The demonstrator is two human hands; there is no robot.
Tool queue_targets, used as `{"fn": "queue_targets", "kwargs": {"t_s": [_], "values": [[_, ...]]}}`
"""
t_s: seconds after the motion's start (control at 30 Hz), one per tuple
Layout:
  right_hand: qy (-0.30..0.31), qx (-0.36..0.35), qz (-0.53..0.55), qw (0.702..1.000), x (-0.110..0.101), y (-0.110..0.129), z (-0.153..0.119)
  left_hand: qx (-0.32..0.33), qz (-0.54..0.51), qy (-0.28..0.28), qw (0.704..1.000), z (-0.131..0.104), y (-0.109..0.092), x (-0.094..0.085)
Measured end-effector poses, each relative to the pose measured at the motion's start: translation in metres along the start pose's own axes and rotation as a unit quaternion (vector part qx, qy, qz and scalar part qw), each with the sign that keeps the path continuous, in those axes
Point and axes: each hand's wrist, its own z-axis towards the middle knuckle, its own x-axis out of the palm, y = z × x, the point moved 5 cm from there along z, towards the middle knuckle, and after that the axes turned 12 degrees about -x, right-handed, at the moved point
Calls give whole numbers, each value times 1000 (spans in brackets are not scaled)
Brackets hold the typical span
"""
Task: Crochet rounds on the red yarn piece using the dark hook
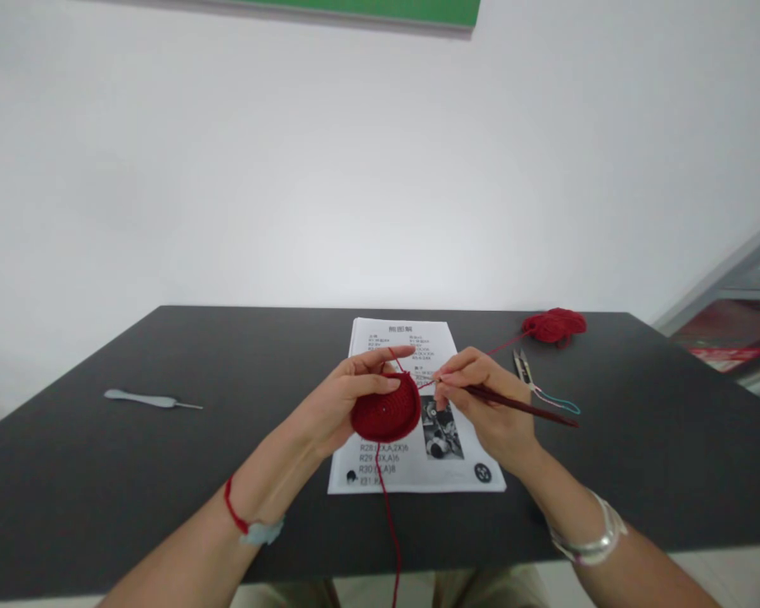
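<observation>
Left hand (pixel 355 384) pinches round red crocheted piece (pixel 386 409), presumably steadying stitches; right hand (pixel 491 414), fingers closed, grips dark brown wooden crochet hook (pixel 519 404), near table's (pixel 259 507) front edge, over white printed sheets (pixel 418 481).

I've got two hooks (pixel 140 399), at ten and one o'clock, one yarn bundle (pixel 554 326) and one pair of snips (pixel 524 370) at one, one crocheted piece (pixel 386 409) at twelve!
</observation>
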Motion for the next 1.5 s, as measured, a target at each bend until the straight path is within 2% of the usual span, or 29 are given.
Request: {"fn": "queue_targets", "kwargs": {"t_s": [0.27, 0.47, 0.6, 0.67, 0.77, 0.87, 0.93, 1.03, 1.27, 1.37, 1.5], "values": [[55, 15, 31, 998, -3, 7, 9, -39, 34, 22, 998, -4, -3, -2], [21, 84, 124, 988, -6, -1, 9, -59, 86, 51, 993, -8, -6, -3], [6, 146, 192, 970, -2, -6, 10, -60, 109, 60, 990, -8, -6, -2], [-17, 190, 232, 954, 2, -11, 9, -25, 122, 45, 991, -6, -6, 0], [-69, 236, 266, 932, 10, -19, 4, 85, 147, -25, 985, -5, -8, 3], [-118, 234, 245, 934, 13, -23, -2, 156, 169, -93, 969, -5, -6, 6], [-147, 220, 215, 940, 12, -25, -4, 162, 164, -108, 967, -5, -3, 9], [-169, 210, 200, 942, 10, -26, -4, 139, 136, -103, 976, -5, 1, 9], [-162, 224, 231, 933, 11, -26, -2, 103, 118, -112, 981, -10, 1, 7], [-153, 229, 236, 932, 12, -26, -4, 126, 112, -135, 976, -13, -2, 7], [-139, 210, 220, 942, 11, -25, -4, 143, 120, -126, 974, -11, -3, 6]]}}
